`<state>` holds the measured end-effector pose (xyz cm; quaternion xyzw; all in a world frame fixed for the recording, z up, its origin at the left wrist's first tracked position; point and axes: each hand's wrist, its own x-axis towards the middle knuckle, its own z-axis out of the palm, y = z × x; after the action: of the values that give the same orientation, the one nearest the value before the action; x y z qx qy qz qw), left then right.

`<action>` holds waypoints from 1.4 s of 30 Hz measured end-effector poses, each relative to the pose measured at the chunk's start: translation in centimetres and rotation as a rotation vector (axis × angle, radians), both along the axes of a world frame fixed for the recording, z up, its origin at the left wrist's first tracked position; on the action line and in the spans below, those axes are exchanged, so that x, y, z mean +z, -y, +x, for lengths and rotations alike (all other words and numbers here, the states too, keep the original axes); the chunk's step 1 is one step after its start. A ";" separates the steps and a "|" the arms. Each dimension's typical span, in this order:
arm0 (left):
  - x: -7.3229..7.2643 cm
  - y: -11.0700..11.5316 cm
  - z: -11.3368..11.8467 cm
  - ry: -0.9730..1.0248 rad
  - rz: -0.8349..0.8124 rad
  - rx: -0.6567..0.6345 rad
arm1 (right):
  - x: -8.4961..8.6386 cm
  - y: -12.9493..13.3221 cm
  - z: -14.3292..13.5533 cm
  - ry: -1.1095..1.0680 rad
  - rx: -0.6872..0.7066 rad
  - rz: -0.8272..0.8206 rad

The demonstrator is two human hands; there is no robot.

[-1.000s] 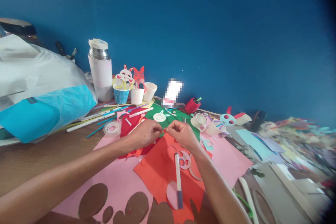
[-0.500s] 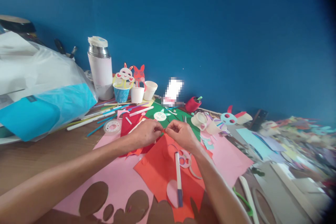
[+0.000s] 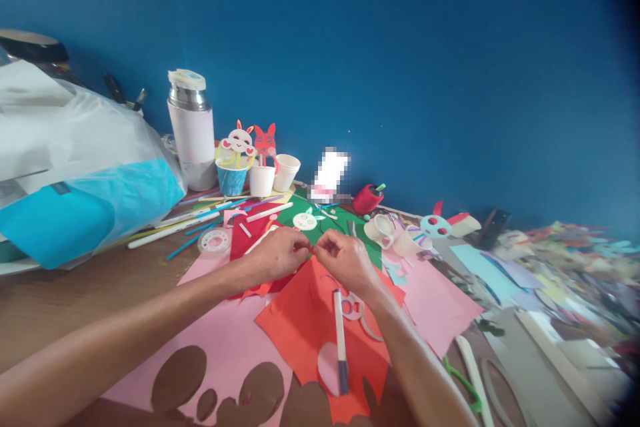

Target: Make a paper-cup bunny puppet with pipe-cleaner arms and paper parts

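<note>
My left hand and my right hand are closed in pinches, their fingertips nearly meeting above the top corner of an orange-red paper sheet. A small reddish bit shows between the fingertips, too small to name. Just beyond them a white rabbit-face cutout lies on green paper. A white marker with a dark cap rests on the orange-red sheet, beside a pale pink mask-like cutout partly behind my right forearm.
Pink paper with cut holes lies in front. A tape roll, pens, decorated paper cups and a flask stand or lie left. Cups, a red yarn spool and green-handled scissors are right.
My right hand has shifted very slightly, and the small reddish bit between the fingertips shows less. My left hand has hardly moved.
</note>
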<state>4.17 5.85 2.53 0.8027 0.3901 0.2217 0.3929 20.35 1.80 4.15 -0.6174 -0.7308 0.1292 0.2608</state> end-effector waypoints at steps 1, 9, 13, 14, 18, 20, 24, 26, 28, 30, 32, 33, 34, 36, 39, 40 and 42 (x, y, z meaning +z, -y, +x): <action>0.1 0.0 0.0 0.006 -0.005 -0.005 | 0.0 0.0 0.0 0.004 0.002 0.001; 0.1 -0.1 -0.1 0.018 0.001 0.003 | 0.1 -0.1 0.2 -0.063 0.023 -0.025; -0.5 -0.3 0.1 0.024 0.001 0.028 | 0.6 -0.2 1.0 -0.193 0.042 -0.105; -0.6 -0.3 0.1 0.022 0.001 0.028 | 0.7 -0.2 1.1 -0.202 0.047 -0.126; -0.5 -0.4 0.0 -0.006 0.018 0.015 | 0.4 -0.2 1.2 -0.136 0.077 -0.175; -0.3 -0.3 0.0 -0.018 0.017 0.014 | 0.0 -0.2 0.9 -0.089 0.064 -0.169; -0.4 -0.3 -0.1 -0.019 0.004 -0.006 | -0.7 -0.1 0.3 -0.054 0.056 -0.120; -0.6 -0.3 -0.1 -0.006 -0.003 -0.029 | -0.7 -0.1 0.2 -0.058 0.057 -0.097; -0.7 -0.2 -0.2 0.022 -0.016 -0.033 | -0.8 -0.2 0.2 -0.071 0.054 -0.086; -0.3 -0.1 -0.1 0.079 -0.040 -0.010 | -0.9 -0.4 0.4 -0.085 0.062 -0.081; 0.5 0.1 -0.2 0.175 -0.062 0.039 | -1.0 -0.6 0.8 -0.106 0.065 -0.079; 1.0 0.1 -0.3 0.235 -0.068 0.074 | -1.0 -0.8 1.0 -0.124 0.060 -0.083; 1.6 0.1 -0.5 0.293 -0.073 0.111 | -1.0 -0.9 1.2 -0.148 0.050 -0.093; 2.8 -0.2 -1.0 0.375 -0.097 0.185 | -0.9 -1.0 1.6 -0.208 0.029 -0.121; 3.9 -1.0 -2.0 0.447 -0.050 0.310 | -0.3 -1.1 2.5 -0.260 0.010 -0.091; 4.0 -1.3 -2.3 0.464 -0.013 0.360 | 0.0 -1.1 2.8 -0.257 0.006 -0.053; 3.8 -2.0 -2.7 0.472 0.059 0.455 | 0.5 -1.0 3.5 -0.236 0.011 0.035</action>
<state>1.46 7.87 6.30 0.6327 0.4510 0.4947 0.3894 23.82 2.79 4.68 -0.5891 -0.7005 0.1896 0.3554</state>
